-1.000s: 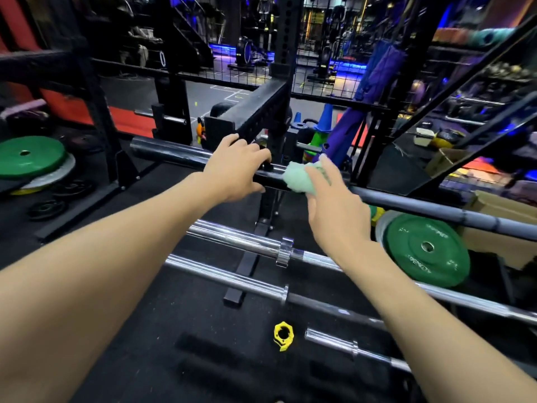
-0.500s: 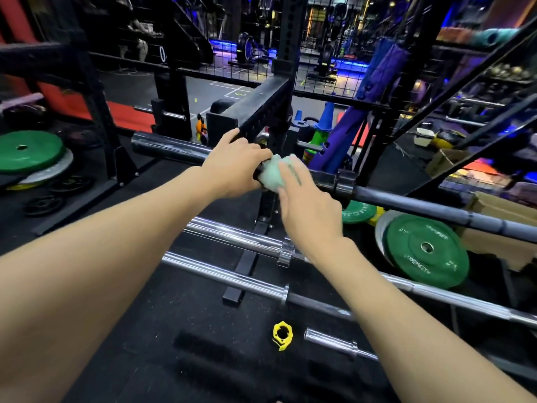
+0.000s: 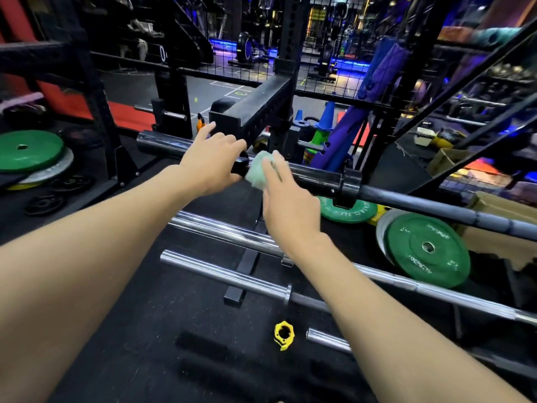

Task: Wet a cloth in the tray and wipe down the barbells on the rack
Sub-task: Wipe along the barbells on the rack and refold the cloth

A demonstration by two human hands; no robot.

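Right hand point(image 3: 286, 199) slid the pale green cloth point(image 3: 260, 170) left along the black barbell point(image 3: 313, 175) till it sits right beside the left hand point(image 3: 213, 161), which grips the sleeve. Right-hand fingers press the cloth flat on the bar. Chrome barbells point(image 3: 226, 231) rack below.
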